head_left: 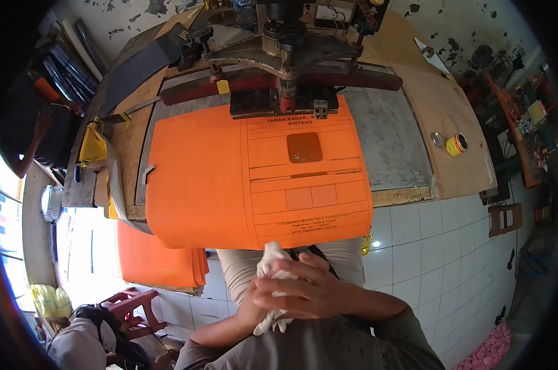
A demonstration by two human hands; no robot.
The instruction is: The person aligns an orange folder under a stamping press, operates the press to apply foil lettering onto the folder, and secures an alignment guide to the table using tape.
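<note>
My two hands are together over my lap, near the front edge of the press table. My right hand (pixel 300 285) closes around a crumpled white cloth (pixel 271 262), its fingers crossing over my left hand. Beneath it, my left hand (pixel 250 308) also grips the cloth, though most of its fingers are hidden. Cloth ends stick out above and below. Just beyond lies an orange printed folder sheet (pixel 199 179) with black lettering and a brown patch. The dark metal press (pixel 285 68) stands over its far edge.
On the right of the table are a small yellow tin (pixel 456 145) and a round lid (pixel 437 139). More orange sheets (pixel 158 259) are stacked lower left. One person stands at far left; another (pixel 85 342) sits lower left near a red stool (pixel 140 311).
</note>
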